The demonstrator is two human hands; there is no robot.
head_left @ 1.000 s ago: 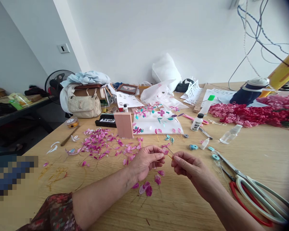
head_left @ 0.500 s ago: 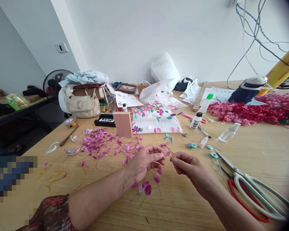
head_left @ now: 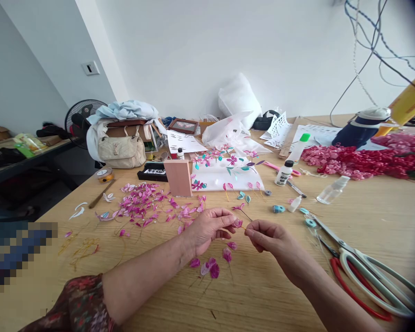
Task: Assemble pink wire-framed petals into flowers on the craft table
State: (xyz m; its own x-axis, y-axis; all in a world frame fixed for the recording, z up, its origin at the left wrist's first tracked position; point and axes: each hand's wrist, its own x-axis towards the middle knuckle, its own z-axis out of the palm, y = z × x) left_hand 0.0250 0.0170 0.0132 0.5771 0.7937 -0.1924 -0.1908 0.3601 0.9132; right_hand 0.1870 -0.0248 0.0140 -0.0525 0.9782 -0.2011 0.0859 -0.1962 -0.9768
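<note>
Between both hands, over the middle of the table, is a small pink petal [head_left: 238, 223] on a thin yellow wire stem. My left hand [head_left: 212, 230] pinches the petal between thumb and fingertips. With thumb and forefinger, my right hand [head_left: 268, 235] closes on the stem end. A dark thin stem with a pink petal tip [head_left: 238, 207] lies just beyond the fingers. Below my left hand lie several loose magenta petals [head_left: 213, 268] with wire stems. Left of it spreads a heap of pink petals [head_left: 138, 203].
Large scissors [head_left: 370, 276] with white and red handles lie at right. A spray bottle [head_left: 333, 190], a black-capped bottle [head_left: 284, 173] and a wooden block [head_left: 178, 178] stand beyond the hands. Finished flower sprigs rest on a white sheet [head_left: 210, 177]. Red-pink flower bundles [head_left: 352, 161] fill the back right.
My left fingers have closed over the petal, which was more exposed between the hands before. The view has shifted slightly; my right hand keeps its pinch.
</note>
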